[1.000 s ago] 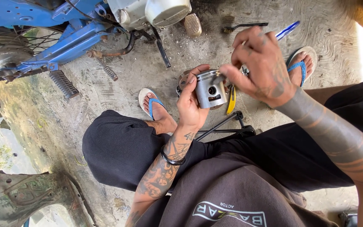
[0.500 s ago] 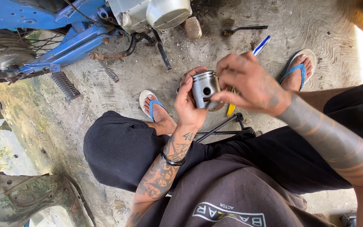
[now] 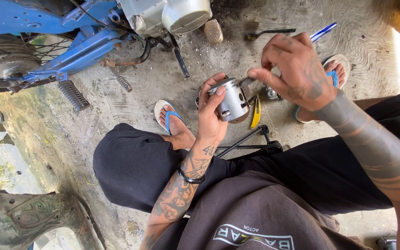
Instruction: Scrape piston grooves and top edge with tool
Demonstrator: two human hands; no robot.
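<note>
The left hand (image 3: pixel 211 118) is wrapping its fingers around a metal piston (image 3: pixel 231 99), holding it up above the concrete floor (image 3: pixel 237 46), probably so its top edge is facing the other hand. The right hand (image 3: pixel 297 71) is pinching its fingertips narrowly at the piston's upper rim; whatever thin part it is gripping there is too small to make out. A yellow-handled tool (image 3: pixel 255 118) is lying on the floor just below the piston, and a brush (image 3: pixel 269 32) is resting beyond it. The blue motorcycle (image 3: pixel 70 41) is standing to the piston's left, near enough to reach.
</note>
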